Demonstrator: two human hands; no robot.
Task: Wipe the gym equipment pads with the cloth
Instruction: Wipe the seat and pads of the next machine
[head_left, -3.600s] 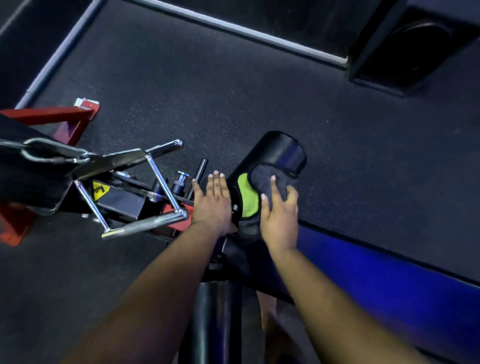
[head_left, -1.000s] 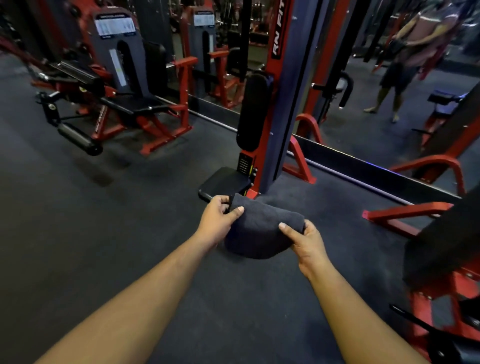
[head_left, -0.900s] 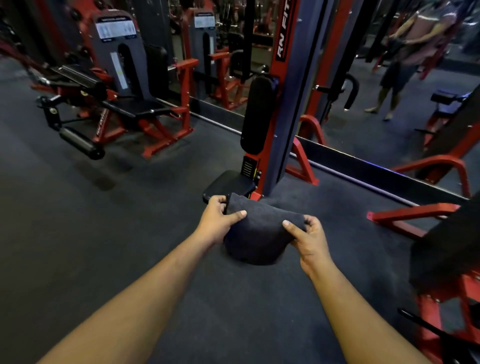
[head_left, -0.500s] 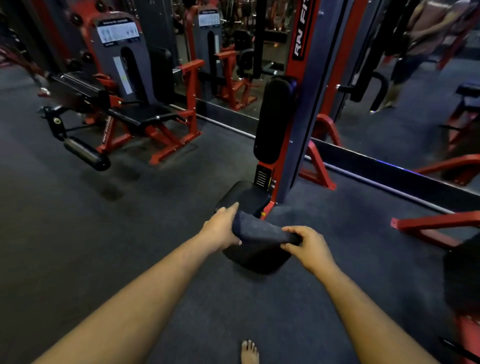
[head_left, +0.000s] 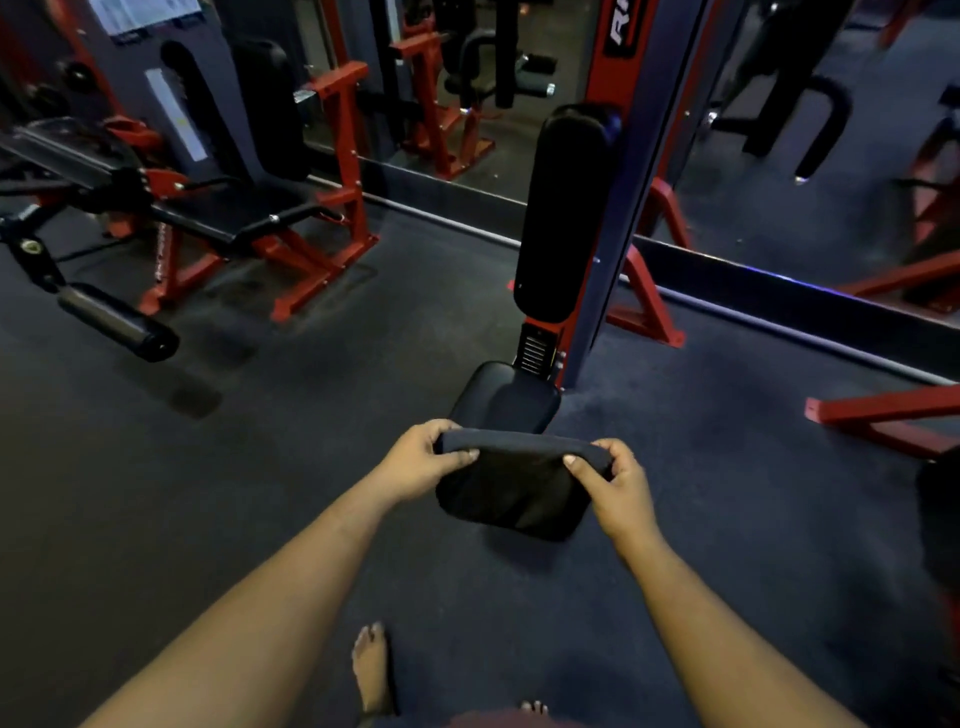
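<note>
I hold a dark grey cloth (head_left: 511, 491) out in front of me with both hands, folded over so its top edge forms a thick roll and the rest hangs down. My left hand (head_left: 415, 460) pinches the left end of that roll and my right hand (head_left: 618, 480) pinches the right end. Just beyond the cloth a low black seat pad (head_left: 506, 397) sits on the floor at the foot of a red and grey machine. A tall black back pad (head_left: 566, 208) stands upright on the machine's post above it. The cloth hides the seat pad's near edge.
A red-framed leg machine with a black bench (head_left: 234, 213) and a black roller pad (head_left: 119, 322) stands at the left. A mirror wall (head_left: 467, 130) runs behind the machines. Red frame feet (head_left: 883, 415) jut in at the right. My bare foot (head_left: 371, 670) is on the dark floor.
I have stepped closer to the seat machine, whose pads now look larger. The cloth, held flat a second ago, is folded over and hangs from both hands.
</note>
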